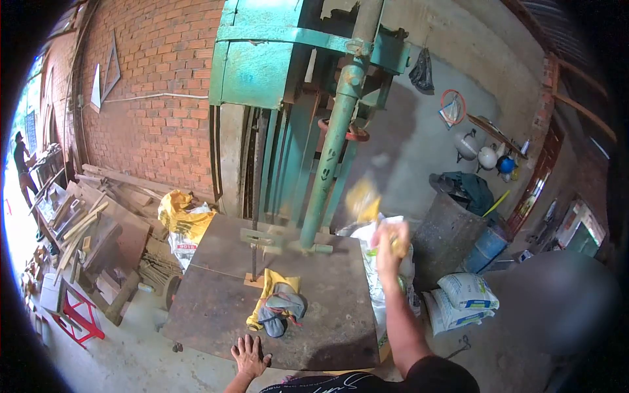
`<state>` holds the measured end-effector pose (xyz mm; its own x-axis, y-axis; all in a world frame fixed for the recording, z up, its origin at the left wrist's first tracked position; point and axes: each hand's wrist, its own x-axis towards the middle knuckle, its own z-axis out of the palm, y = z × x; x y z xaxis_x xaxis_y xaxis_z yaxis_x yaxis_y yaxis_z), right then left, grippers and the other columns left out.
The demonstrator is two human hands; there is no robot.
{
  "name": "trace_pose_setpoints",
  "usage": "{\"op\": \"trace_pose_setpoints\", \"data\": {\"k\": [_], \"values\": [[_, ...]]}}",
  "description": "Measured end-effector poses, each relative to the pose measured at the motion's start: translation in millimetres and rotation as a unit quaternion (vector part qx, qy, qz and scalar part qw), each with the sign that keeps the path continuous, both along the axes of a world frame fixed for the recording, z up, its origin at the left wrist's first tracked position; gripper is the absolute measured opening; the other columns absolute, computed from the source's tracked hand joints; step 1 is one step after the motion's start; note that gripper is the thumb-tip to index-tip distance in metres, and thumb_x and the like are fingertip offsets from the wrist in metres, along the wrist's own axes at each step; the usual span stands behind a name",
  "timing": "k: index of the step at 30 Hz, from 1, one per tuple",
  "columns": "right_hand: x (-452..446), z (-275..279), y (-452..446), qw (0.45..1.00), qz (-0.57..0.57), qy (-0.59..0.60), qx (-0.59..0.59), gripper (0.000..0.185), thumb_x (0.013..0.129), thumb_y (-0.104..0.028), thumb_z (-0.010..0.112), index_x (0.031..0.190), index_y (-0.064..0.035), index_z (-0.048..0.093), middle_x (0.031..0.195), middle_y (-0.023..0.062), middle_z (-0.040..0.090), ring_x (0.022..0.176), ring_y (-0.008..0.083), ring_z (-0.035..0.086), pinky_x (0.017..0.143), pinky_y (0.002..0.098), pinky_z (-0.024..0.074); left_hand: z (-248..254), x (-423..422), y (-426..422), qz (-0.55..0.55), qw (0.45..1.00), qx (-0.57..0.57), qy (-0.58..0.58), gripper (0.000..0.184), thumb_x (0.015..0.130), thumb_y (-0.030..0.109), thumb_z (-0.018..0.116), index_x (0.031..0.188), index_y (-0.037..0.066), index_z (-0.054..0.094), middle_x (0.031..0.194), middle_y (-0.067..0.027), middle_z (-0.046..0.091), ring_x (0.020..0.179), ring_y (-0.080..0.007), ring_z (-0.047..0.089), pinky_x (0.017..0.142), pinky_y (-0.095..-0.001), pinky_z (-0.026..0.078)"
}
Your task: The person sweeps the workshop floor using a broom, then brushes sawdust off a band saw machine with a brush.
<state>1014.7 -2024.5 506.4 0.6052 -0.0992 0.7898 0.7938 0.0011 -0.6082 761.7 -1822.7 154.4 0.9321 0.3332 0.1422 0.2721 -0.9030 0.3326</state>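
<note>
My left hand (249,357) lies flat with fingers spread on the front edge of a dark metal saw table (327,327). Just beyond it rests a crumpled bundle of yellow and grey cloth (282,304). My right hand (392,241) is raised over the table's right side, its fingers closed. A yellow cloth-like thing (363,202), smeared by motion, shows just above that hand and seems to be held in it. Behind the bundle, a thin upright blade (254,262) passes through a small wooden insert in the table.
The green band saw (259,65) towers over the table, with a green pipe (327,157) slanting down. Wood scraps (98,242) and a yellow sack (183,219) lie to the left. White sacks (465,298) and a drum (449,229) stand right. A person (25,170) is far left.
</note>
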Motion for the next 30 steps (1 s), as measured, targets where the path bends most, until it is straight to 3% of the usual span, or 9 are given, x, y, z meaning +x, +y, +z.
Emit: {"op": "trace_pose_setpoints", "data": {"k": [6, 10, 13, 14, 18, 22, 25, 28, 30], "values": [[29, 143, 58, 0.966, 0.067, -0.215, 0.123, 0.011, 0.084, -0.007, 0.049, 0.093, -0.0019, 0.044, 0.073, 0.0096, 0.056, 0.057, 0.0106, 0.053, 0.051, 0.0219, 0.0443, -1, 0, -1, -0.001, 1.000, 0.021, 0.014, 0.071, 0.073, 0.056, 0.043, 0.127, 0.011, 0.031, 0.132, -0.0194, 0.026, 0.121, -0.0385, 0.021, 0.093, -0.0555, 0.015], [26, 69, 43, 0.987, 0.116, -0.098, 0.060, 0.008, 0.083, -0.010, 0.049, 0.083, -0.0049, 0.042, 0.059, 0.0042, 0.051, 0.046, 0.0069, 0.046, 0.040, 0.0194, 0.0358, 3, -2, -1, 0.010, 1.000, -0.003, -0.002, 0.070, 0.074, 0.054, 0.044, 0.128, 0.011, 0.032, 0.133, -0.0185, 0.025, 0.123, -0.0374, 0.020, 0.095, -0.0555, 0.013], [21, 7, 20, 0.974, 0.141, 0.172, -0.046, 0.004, 0.080, -0.006, 0.047, 0.078, -0.0051, 0.043, 0.053, 0.0044, 0.050, 0.036, 0.0074, 0.043, 0.031, 0.0197, 0.0308, -3, -2, -1, 0.007, 1.000, 0.005, -0.012, 0.071, 0.073, 0.056, 0.042, 0.126, 0.010, 0.034, 0.132, -0.0203, 0.026, 0.121, -0.0388, 0.022, 0.093, -0.0549, 0.014], [22, 11, 16, 0.974, 0.143, 0.171, -0.045, 0.004, 0.080, -0.006, 0.047, 0.078, -0.0051, 0.043, 0.053, 0.0044, 0.050, 0.036, 0.0074, 0.043, 0.031, 0.0197, 0.0308, -5, -4, -1, 0.009, 1.000, 0.006, -0.013, 0.071, 0.073, 0.056, 0.042, 0.126, 0.010, 0.034, 0.132, -0.0203, 0.026, 0.121, -0.0388, 0.022, 0.093, -0.0549, 0.014], [15, 100, 13, 0.964, 0.169, -0.057, 0.198, 0.008, 0.082, -0.009, 0.049, 0.085, -0.0064, 0.043, 0.060, 0.0096, 0.053, 0.041, 0.0107, 0.046, 0.037, 0.0211, 0.0362, -5, -2, 1, -0.003, 1.000, 0.002, -0.003, 0.071, 0.073, 0.056, 0.042, 0.127, 0.010, 0.033, 0.132, -0.0200, 0.025, 0.122, -0.0391, 0.021, 0.093, -0.0562, 0.013], [31, 188, 31, 0.925, 0.242, -0.079, 0.282, 0.013, 0.082, -0.014, 0.052, 0.087, -0.0076, 0.042, 0.067, 0.0107, 0.054, 0.051, 0.0128, 0.049, 0.045, 0.0233, 0.0388, -8, 0, -1, -0.001, 0.999, 0.035, -0.012, 0.070, 0.073, 0.056, 0.043, 0.126, 0.010, 0.033, 0.129, -0.0207, 0.029, 0.119, -0.0392, 0.024, 0.091, -0.0565, 0.016], [51, 148, 41, 0.900, 0.327, 0.007, 0.288, 0.016, 0.080, -0.018, 0.054, 0.083, -0.0090, 0.041, 0.067, 0.0087, 0.052, 0.056, 0.0138, 0.049, 0.049, 0.0247, 0.0387, -7, -1, 0, -0.003, 1.000, 0.027, -0.011, 0.069, 0.073, 0.056, 0.043, 0.126, 0.011, 0.034, 0.130, -0.0204, 0.028, 0.120, -0.0387, 0.023, 0.091, -0.0568, 0.015], [30, 57, 28, 0.906, 0.301, 0.153, 0.257, 0.009, 0.081, -0.015, 0.050, 0.082, -0.0116, 0.042, 0.068, 0.0054, 0.051, 0.055, 0.0130, 0.050, 0.041, 0.0239, 0.0368, -5, -1, 1, -0.001, 1.000, -0.003, -0.004, 0.071, 0.074, 0.057, 0.040, 0.127, 0.011, 0.032, 0.133, -0.0195, 0.025, 0.122, -0.0392, 0.020, 0.093, -0.0573, 0.013], [29, -9, 16, 0.928, 0.286, 0.215, 0.100, 0.010, 0.078, -0.015, 0.051, 0.082, -0.0104, 0.043, 0.067, 0.0041, 0.050, 0.049, 0.0118, 0.048, 0.037, 0.0230, 0.0372, -1, -1, 1, 0.011, 1.000, 0.015, -0.009, 0.070, 0.074, 0.058, 0.040, 0.127, 0.012, 0.032, 0.133, -0.0168, 0.026, 0.124, -0.0357, 0.019, 0.093, -0.0556, 0.014]]}}
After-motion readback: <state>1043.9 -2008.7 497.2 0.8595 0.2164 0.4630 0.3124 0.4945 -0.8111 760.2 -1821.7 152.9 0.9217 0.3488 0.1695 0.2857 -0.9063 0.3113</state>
